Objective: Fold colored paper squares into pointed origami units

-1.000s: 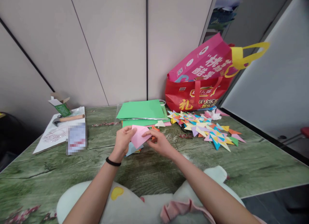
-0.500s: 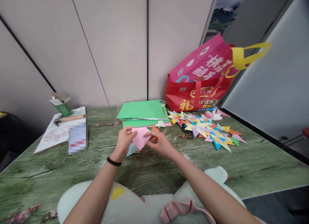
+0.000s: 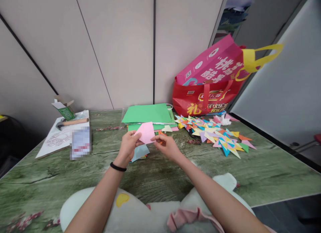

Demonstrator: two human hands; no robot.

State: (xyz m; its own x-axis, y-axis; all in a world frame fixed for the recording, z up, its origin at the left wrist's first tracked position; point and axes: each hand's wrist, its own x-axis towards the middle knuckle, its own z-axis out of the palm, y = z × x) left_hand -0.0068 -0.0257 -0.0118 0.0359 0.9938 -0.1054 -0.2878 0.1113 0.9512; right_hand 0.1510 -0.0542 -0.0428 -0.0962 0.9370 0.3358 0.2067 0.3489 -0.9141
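A pink sheet of origami paper (image 3: 146, 132) is held up between my two hands above the table, with creased or folded edges. My left hand (image 3: 129, 146), a black band at its wrist, pinches the left corner between thumb and fingers. At the lower right corner, my right hand (image 3: 165, 144) grips the paper with thumb and index finger. Just below the hands lies a small stack of coloured paper with a light blue sheet (image 3: 140, 152) on top.
Green sheets (image 3: 147, 114) lie behind the hands. Several folded paper pieces (image 3: 215, 134) are heaped at right, before a red bag (image 3: 198, 99). At left, a hammer (image 3: 72, 123) and small green box (image 3: 64, 109) rest on a white board (image 3: 54, 147). A plush cushion (image 3: 140, 216) sits in front.
The pink paper has been raised and turned, so a flat edge now faces up instead of a point facing down. More of the light blue sheet below shows.
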